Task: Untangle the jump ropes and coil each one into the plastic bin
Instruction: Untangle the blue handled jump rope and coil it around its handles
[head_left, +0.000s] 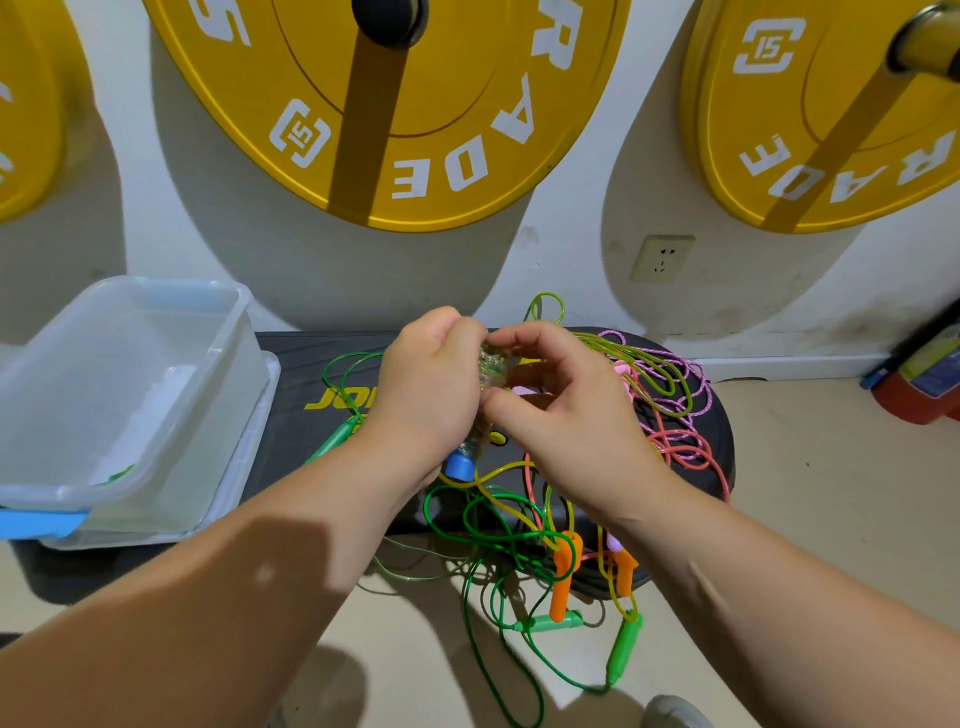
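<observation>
A tangle of jump ropes (519, 514) in green, yellow, pink and salmon lies on a black bench (291, 353) and spills over its front edge. My left hand (431, 384) grips a clear glittery handle with a blue cap (460, 465). My right hand (566, 400) pinches the top of that handle, where yellow-green rope leads off to the right. Orange handles (563, 577) and green handles (623, 649) hang below the bench edge. The clear plastic bin (124, 395) stands at the bench's left end; a bit of green shows inside it.
Yellow weight plates (415, 104) hang on the white wall behind the bench. A wall socket (661, 258) is at right. A red object (914, 384) stands on the floor at far right. Beige floor lies in front of the bench.
</observation>
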